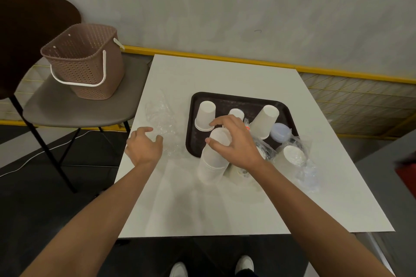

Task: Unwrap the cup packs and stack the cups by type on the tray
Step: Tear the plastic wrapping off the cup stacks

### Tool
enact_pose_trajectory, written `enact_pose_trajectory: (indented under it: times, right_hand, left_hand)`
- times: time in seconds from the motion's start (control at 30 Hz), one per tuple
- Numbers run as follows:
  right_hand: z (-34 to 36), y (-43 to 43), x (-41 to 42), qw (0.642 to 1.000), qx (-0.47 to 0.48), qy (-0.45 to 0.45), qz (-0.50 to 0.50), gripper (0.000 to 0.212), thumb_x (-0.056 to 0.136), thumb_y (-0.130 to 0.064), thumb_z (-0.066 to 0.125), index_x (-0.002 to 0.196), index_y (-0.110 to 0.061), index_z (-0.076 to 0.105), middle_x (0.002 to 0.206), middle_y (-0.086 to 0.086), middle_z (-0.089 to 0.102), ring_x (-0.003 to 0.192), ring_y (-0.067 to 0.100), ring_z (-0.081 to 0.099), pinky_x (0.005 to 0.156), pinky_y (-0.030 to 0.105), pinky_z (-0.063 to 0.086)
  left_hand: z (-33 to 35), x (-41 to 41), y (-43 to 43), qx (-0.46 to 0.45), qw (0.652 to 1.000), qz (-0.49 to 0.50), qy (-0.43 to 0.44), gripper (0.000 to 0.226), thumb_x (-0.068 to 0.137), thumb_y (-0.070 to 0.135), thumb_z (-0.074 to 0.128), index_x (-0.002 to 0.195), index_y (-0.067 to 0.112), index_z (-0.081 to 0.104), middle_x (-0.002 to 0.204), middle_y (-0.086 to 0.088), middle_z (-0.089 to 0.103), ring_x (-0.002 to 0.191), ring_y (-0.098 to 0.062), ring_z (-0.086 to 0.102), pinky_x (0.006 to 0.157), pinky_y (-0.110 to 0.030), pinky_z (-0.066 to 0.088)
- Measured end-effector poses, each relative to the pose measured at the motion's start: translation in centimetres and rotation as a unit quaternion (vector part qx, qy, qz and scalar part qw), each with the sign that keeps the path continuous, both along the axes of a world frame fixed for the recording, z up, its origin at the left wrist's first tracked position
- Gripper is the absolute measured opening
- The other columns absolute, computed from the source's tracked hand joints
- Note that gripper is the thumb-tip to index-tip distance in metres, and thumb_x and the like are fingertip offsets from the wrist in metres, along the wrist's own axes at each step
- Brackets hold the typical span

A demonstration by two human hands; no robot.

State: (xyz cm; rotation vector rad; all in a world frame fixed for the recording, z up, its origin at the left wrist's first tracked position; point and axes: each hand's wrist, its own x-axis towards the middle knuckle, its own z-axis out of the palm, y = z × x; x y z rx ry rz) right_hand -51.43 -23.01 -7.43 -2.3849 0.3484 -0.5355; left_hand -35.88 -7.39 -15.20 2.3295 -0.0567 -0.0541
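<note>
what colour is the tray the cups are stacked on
Dark brown, nearly black tray; the head view shows it best.
</note>
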Motion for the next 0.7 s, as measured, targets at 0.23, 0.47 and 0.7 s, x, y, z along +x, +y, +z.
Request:
enact_pose_trajectory:
  times: [0.23,0.47,0.7]
  right_hand:
    - [1.1,-1.5,-1.5,0.998,0.016,-0.044,-0.051,0.025,0.088,-0.038,0.053,0.106,-0.021,0.061,0.103,-0.013,0.056,0.103,0.012,0.048,0.086,0.019,0.036]
    - [0.8,-5.2,-4.3,0.995,-0.005,0.011,-0.097,0.03,0.09,-0.032,0.056,0.117,-0.019,0.055,0.115,-0.004,0.057,0.109,0.015,0.05,0.088,0.025,0.037]
    - [1.0,-6.5,-6.6,0.975,-0.067,0.211,-0.024,0.067,0.082,-0.03,0.066,0.14,-0.015,0.035,0.137,0.008,0.043,0.126,0.025,0.041,0.1,0.033,0.035]
  left_hand:
    - [4.1,-3.9,-1.2,-0.177,0.972,-0.077,-0.131,0.018,0.087,0.022,0.061,0.104,0.016,0.064,0.105,0.001,0.066,0.102,-0.016,0.059,0.09,-0.034,0.046]
    - [7.2,-10.1,-3.3,-0.237,0.948,-0.125,-0.172,0.016,0.081,0.028,0.066,0.095,0.025,0.057,0.093,0.015,0.059,0.091,-0.012,0.057,0.078,-0.025,0.045]
    - [6.4,-13.9,-5.3,-0.195,0.959,-0.169,-0.119,0.091,0.058,0.037,0.083,0.134,0.023,0.034,0.13,0.01,0.041,0.118,-0.013,0.044,0.094,-0.025,0.04]
